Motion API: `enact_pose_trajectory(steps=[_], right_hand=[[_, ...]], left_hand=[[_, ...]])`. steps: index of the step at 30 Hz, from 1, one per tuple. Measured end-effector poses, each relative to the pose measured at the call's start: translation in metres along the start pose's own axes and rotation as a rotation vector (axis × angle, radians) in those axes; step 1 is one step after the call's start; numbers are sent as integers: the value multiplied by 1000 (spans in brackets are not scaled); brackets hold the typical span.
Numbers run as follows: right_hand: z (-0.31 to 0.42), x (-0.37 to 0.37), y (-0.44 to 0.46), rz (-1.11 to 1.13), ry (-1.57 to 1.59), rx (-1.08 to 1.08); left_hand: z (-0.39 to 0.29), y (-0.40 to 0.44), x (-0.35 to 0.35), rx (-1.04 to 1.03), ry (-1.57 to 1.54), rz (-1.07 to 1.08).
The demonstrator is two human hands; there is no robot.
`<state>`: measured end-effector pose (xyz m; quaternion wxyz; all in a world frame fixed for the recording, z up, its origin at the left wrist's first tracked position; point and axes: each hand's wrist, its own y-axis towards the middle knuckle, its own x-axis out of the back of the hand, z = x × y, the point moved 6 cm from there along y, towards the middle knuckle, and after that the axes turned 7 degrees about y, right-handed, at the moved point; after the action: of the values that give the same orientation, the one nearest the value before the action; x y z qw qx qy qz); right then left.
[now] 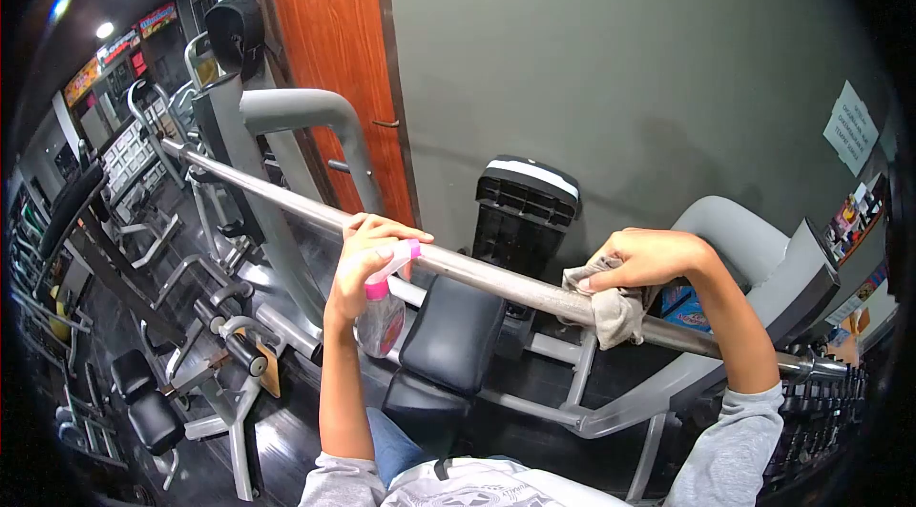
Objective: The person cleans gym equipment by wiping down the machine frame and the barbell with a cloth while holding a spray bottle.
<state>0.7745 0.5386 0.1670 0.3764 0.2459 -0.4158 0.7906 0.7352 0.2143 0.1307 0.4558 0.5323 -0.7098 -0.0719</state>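
A long metal barbell [277, 194] runs across the view, from the upper left down to the lower right. My left hand [361, 264] is closed around the neck of a spray bottle [380, 321] with a pink and white nozzle; the hand also lies against the bar. Its clear body hangs below the bar. Farther right, my right hand [644, 261] presses a grey-beige cloth [618, 316] around the bar, and part of the cloth drapes below it. The fingers behind the cloth are partly hidden.
A black padded bench [453, 326] stands below the bar. Grey rack uprights [239, 144] rise at the left, with a black cap [235, 35] on top. Behind are an orange-brown door [334, 59] and a grey wall [611, 59]. Dumbbells [830, 412] line the lower right.
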Motion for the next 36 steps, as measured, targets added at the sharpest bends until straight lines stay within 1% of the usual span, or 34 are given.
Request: enact_pose_trajectory(steps=[2,3,5,7,9,10,11,13,15,16,17,19,21,25,27,29,31,32,33,35,36], right_hand=[[4,3,-6,4,-105,-21],[4,5,-10,8,-104,-19],[-3,7,-20,65,-237,-11],[-7,7,-23,71,-233,33],[-3,12,-23,-80,-170,140],[8,12,-21,-184,-86,268],[19,11,-17,-268,-34,299],[27,2,0,-542,153,492],[49,-12,2,-561,31,605],[56,-19,1,-499,2,653],[54,-24,4,-506,-74,671],[53,-20,-2,-426,-139,657],[48,-15,-12,-293,-184,579],[28,-5,-43,-132,-235,426],[12,-4,-53,-11,-226,373],[19,-3,-59,-48,-226,456],[30,-6,-51,-158,-191,614],[38,-9,-45,-287,-169,756],[45,-15,-40,-457,-257,853],[58,-32,-33,-566,-342,863],[62,-41,-30,-570,-389,833]], left_hand=[[-2,-1,-1,14,5,-17],[-3,-1,-1,24,11,-33],[-6,0,-1,40,22,-17],[-6,0,0,59,30,-5],[-2,2,0,65,4,20],[2,1,-1,48,11,28],[3,0,-1,50,14,27],[2,0,-1,44,35,3],[1,0,-2,36,47,3],[1,1,-1,36,44,3],[0,1,-1,38,40,2],[-1,0,-2,35,36,-5],[-3,1,-1,45,27,-29],[-6,1,-1,68,29,-9],[-6,1,1,96,38,8],[-10,0,-3,122,45,30],[-29,2,-14,65,99,11],[-39,0,-22,0,114,123],[-50,1,-32,6,130,130],[-68,3,-49,12,96,156],[-75,5,-55,-1,76,138]])
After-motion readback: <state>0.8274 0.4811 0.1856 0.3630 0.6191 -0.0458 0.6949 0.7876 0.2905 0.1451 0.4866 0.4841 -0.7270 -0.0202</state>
